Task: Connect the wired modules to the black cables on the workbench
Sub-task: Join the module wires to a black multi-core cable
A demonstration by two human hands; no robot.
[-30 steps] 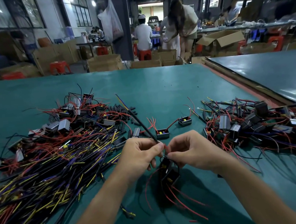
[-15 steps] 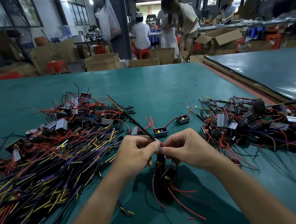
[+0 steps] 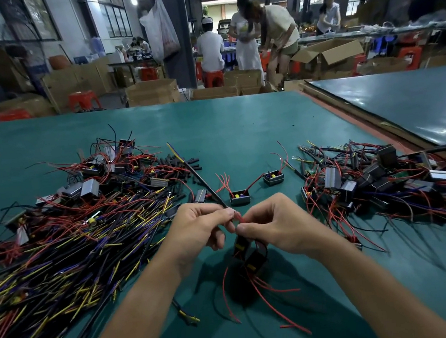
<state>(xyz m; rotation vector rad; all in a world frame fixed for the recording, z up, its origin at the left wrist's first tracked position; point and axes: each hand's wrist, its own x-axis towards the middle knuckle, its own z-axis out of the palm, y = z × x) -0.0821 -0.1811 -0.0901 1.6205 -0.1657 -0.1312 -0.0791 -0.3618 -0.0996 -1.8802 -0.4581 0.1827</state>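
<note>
In the centre of the frame the left hand [image 3: 197, 226] curls its fingers [image 3: 219, 215] to pinch the near end of a black cable [image 3: 204, 183], which slants toward the upper left above the green table [image 3: 239, 128]. The right hand [image 3: 277, 225] pinches a red wire [image 3: 238, 216] right against it. The black wired modules [image 3: 248, 253] dangle just below both hands.

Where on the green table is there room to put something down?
The far table beyond both piles is bare. So is the near right corner, on this side of the module pile. The cable pile fills the left, and two loose modules sit in the gap between the piles.
</note>
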